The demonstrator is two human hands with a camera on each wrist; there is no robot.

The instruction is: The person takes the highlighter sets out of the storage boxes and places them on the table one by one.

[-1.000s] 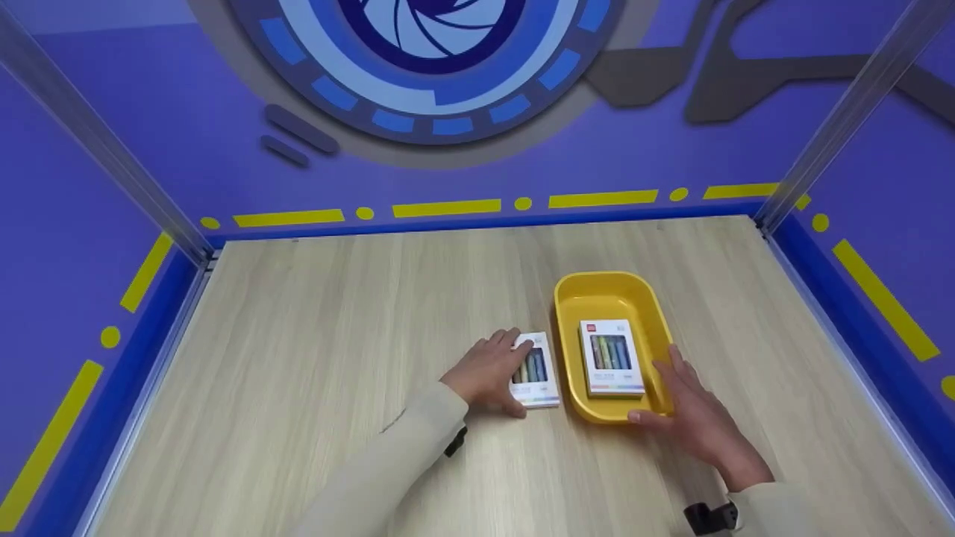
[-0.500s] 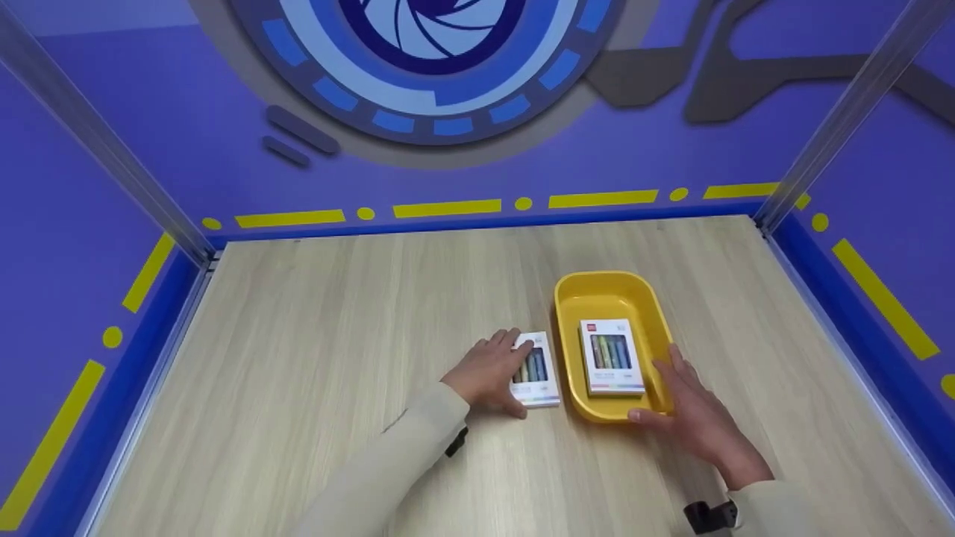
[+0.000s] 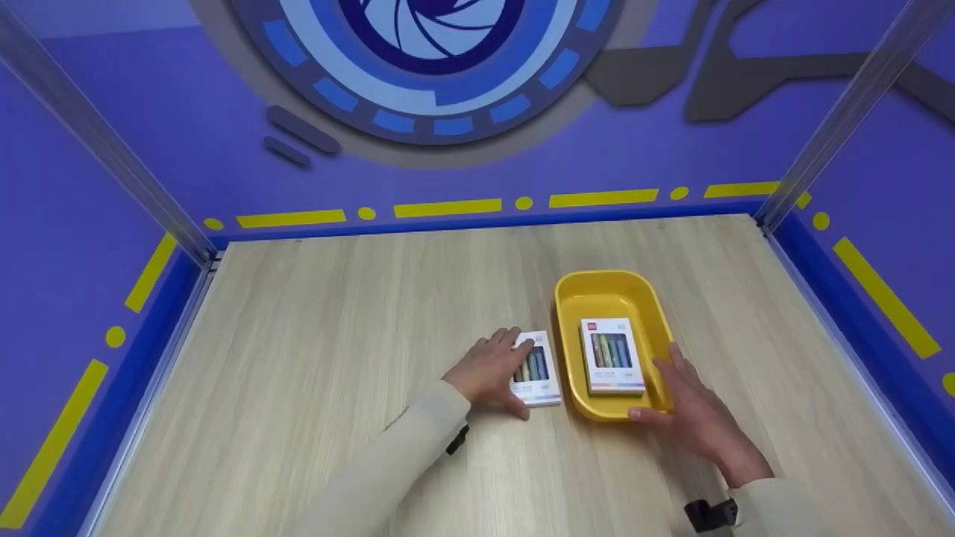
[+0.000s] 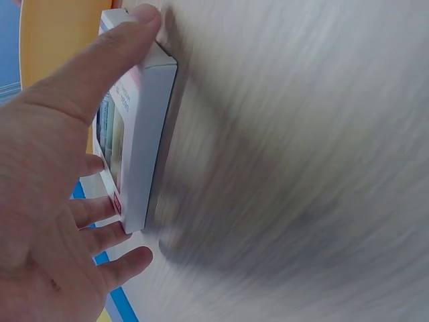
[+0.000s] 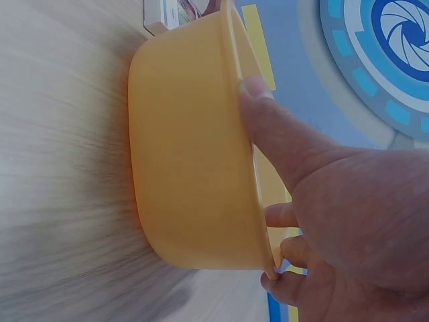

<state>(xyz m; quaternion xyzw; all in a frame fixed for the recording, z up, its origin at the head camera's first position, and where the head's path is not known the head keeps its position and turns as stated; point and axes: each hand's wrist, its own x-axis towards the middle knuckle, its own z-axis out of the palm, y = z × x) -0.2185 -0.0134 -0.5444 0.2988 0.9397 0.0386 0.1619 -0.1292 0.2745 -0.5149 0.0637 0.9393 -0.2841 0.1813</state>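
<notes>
A white box of crayons [image 3: 534, 379] lies flat on the table just left of a yellow plastic tub [image 3: 605, 282]. My left hand [image 3: 486, 371] spans this box from its left side, thumb at the near end and fingers at the far end, as the left wrist view also shows. Coloured sticks show through the box's window, partly covered by the hand. Inside the tub lies a second white crayon box [image 3: 613, 379]. At the tub's near right corner, my right hand [image 3: 701, 418] holds the rim, thumb on the near edge and fingers along the right side.
The wood-grain table [image 3: 336, 335] is enclosed by a purple-blue back wall [image 3: 418, 179] and side walls with yellow markings. Metal posts [image 3: 843, 112] stand at the back corners. A black strap mount [image 3: 710, 516] sits on the right wrist.
</notes>
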